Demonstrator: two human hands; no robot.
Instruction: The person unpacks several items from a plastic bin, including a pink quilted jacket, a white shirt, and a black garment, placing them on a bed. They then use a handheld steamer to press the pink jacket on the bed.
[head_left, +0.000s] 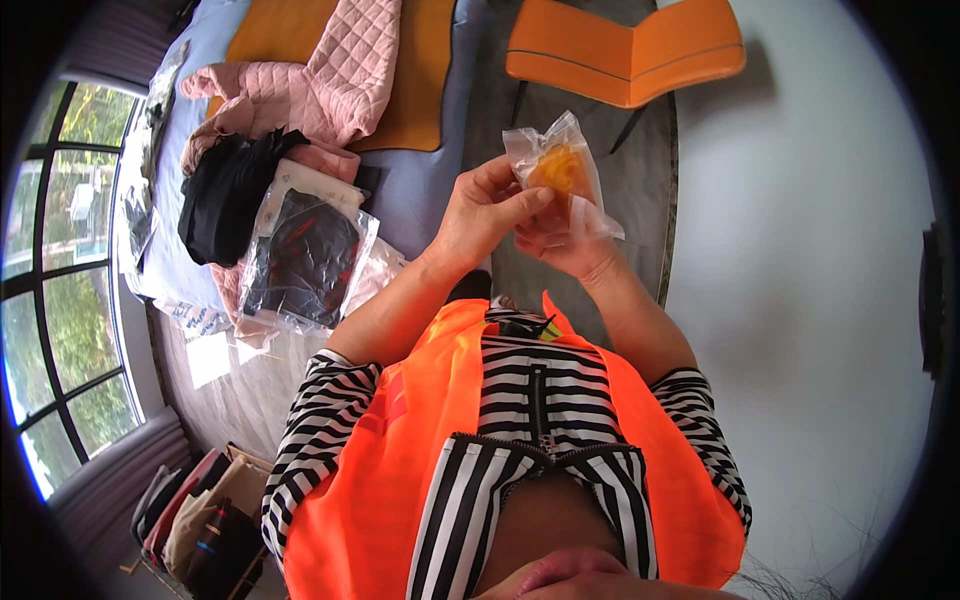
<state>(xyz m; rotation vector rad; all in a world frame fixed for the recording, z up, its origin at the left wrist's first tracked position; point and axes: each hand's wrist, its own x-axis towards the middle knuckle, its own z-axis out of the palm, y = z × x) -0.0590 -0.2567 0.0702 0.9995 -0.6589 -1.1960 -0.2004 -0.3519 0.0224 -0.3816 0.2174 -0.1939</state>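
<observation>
Both hands meet in front of me around a small clear plastic bag (589, 176) with something yellow-orange (556, 169) inside. My left hand (484, 214) pinches the bag's left edge between thumb and fingers. My right hand (566, 247) lies beneath and behind the bag, its fingers partly hidden by it and showing through the plastic. To the left, on the bed, a larger clear bag (307, 262) holds a folded black item with some red. Black fabric (229, 195) lies beside it on a pink quilted garment (300, 97).
An orange chair (581, 49) with dark legs stands beyond my hands. A brown mat (416, 97) covers part of the bed with blue bedding (424, 187). A white wall (780, 315) runs along the right. A rack of clothes (202, 517) stands lower left, near the window (79, 247).
</observation>
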